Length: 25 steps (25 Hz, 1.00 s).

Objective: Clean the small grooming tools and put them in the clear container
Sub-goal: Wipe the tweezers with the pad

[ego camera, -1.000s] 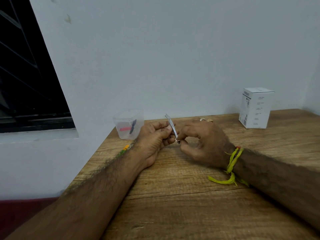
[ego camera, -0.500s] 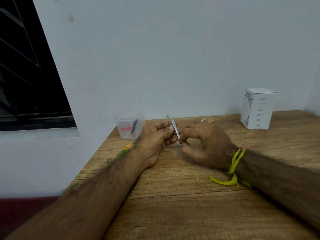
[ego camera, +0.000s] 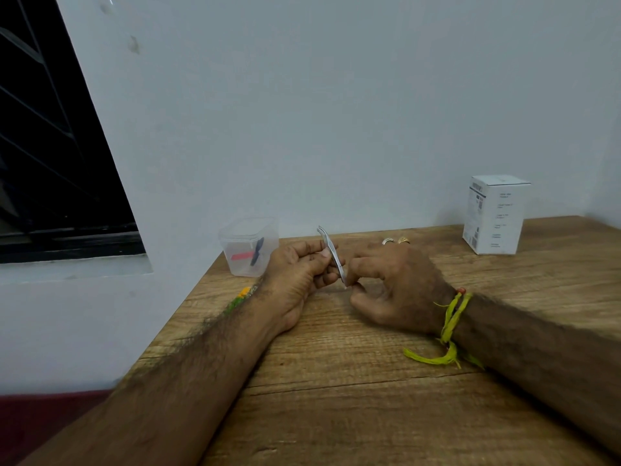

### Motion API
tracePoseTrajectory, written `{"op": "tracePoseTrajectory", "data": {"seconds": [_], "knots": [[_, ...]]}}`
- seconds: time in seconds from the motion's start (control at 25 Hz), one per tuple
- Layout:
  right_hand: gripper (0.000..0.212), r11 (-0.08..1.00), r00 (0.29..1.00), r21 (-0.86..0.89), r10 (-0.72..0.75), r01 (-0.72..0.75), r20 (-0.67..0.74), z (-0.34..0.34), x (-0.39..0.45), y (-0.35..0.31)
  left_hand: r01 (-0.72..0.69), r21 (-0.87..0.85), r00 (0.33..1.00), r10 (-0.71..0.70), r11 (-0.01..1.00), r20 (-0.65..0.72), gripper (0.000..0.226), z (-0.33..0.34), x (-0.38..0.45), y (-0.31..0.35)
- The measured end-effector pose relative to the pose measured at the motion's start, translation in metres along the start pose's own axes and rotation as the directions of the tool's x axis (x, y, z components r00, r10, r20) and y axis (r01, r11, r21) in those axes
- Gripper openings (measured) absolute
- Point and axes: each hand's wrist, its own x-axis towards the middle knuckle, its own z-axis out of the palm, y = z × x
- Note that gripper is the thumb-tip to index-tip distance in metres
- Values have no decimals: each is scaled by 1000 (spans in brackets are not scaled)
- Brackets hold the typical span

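Observation:
A slim silver tool, like tweezers (ego camera: 328, 243), stands tilted between both hands over the wooden table (ego camera: 336, 381). My left hand (ego camera: 295, 274) grips its middle with thumb and fingers. My right hand (ego camera: 393, 284) pinches its lower end with thumb and forefinger. The tool's upper tip points up and to the left. A clear plastic container (ego camera: 248, 245) stands at the table's far left corner, left of my left hand; inside it lie a red piece and a dark tool.
A white cardboard box (ego camera: 494, 215) stands at the back right by the wall. Yellow threads (ego camera: 447, 331) hang from my right wrist onto the table. The table's left edge runs beside my left forearm; a dark window is at far left.
Both hands stay on the silver tool in the same place; the fingers shift only slightly along it.

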Motion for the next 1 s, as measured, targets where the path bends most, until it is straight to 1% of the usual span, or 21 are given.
{"op": "tracePoseTrajectory", "data": {"seconds": [0.04,0.08,0.16,0.2,0.28,0.36,0.44,0.56,0.68,0.76,0.88,1.0], "knots": [[4,998,999,47,34,-33,-26,0,0,0,-4,10,1000,4,1000,1,12,0,0,0],[5,987,993,133,95,-86,-68,-1,0,0,-9,30,1000,9,1000,11,13,0,-1,-1],[6,927,951,310,267,-209,-156,0,2,3,-24,79,998,19,997,57,16,1,-2,-2],[8,887,913,365,366,-283,-182,1,3,5,-31,104,996,23,994,82,18,2,-2,-2],[14,781,821,459,545,-425,-167,4,5,11,-47,140,993,31,989,114,19,2,-4,-2],[12,672,751,548,650,-498,-115,7,6,15,-70,163,989,48,984,139,18,4,-6,-1],[7,581,712,623,700,-524,-54,8,7,15,-97,184,984,66,978,168,18,5,-8,-1],[1,465,677,714,736,-523,17,6,8,12,-113,201,980,76,973,182,18,7,-8,-2],[3,364,645,757,758,-544,99,5,10,9,-103,213,980,62,972,189,16,8,-8,-3],[3,287,630,782,759,-553,166,4,11,8,-108,234,976,59,966,207,19,9,-9,-4],[5,147,608,831,750,-536,260,1,13,7,-112,235,978,66,966,196,19,9,-9,-4],[5,67,591,845,744,-530,312,-1,13,9,-125,208,979,86,970,186,13,8,-9,-3]]}}
